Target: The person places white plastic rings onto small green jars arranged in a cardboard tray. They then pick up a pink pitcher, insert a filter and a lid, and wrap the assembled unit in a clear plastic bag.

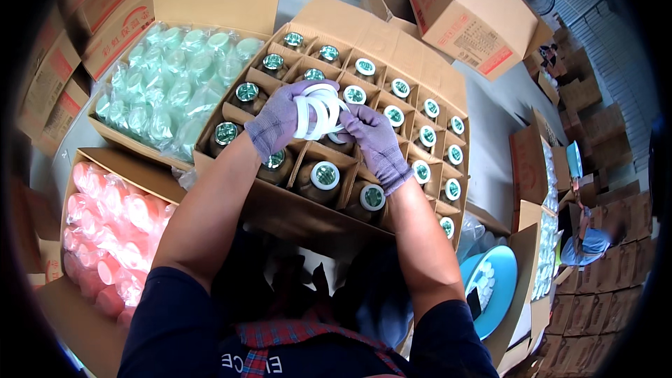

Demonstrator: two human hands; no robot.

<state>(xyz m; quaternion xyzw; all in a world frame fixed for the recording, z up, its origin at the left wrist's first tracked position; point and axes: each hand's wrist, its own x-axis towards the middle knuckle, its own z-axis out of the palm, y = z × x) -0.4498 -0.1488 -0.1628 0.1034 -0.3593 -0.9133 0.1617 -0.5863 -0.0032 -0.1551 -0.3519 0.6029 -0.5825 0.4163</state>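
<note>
My left hand (277,119), in a grey-purple glove, is closed around a bunch of white rings (318,110). My right hand (376,143), gloved alike, pinches at the right side of the same bunch; its fingertips are partly hidden. Both hands are over a divided cardboard box (294,211) holding rows of dark bottle-shaped flasks with shiny green-looking mouths. White rings sit around the mouths in the middle and right rows, as on a near flask (325,176). Toward the left, flasks such as one at the edge (225,133) show bare mouths. My hands cover some central compartments.
At the left stand a carton of bagged pale-green cups (162,80) and one of bagged pink cups (112,238). A blue basin (505,287) with small white pieces is at my right. Behind is an open carton (469,17). Another person (591,245) is far right beside stacked boxes.
</note>
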